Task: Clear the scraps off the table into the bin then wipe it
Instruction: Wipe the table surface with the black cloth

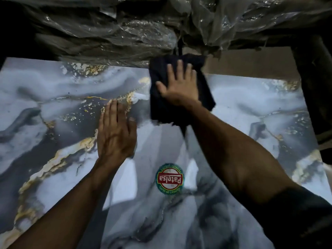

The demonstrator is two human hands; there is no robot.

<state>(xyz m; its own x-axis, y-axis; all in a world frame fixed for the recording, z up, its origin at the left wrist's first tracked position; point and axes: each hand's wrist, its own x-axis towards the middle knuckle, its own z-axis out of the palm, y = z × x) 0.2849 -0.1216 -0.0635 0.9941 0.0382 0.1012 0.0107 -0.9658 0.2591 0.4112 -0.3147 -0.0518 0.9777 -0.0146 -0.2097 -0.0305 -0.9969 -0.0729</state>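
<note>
"Patelsa" sticker (170,178) seen on marbled table (53,108) | dark cloth (159,97) pressed under right hand (179,87) — fingers spread | left hand (115,133) laid flat — fingers together | crumpled plastic sheeting (125,29) behind

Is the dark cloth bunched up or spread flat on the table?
Mostly spread flat: the dark cloth lies on the marble-patterned table under the right hand, whose straight fingers press it down.
</note>
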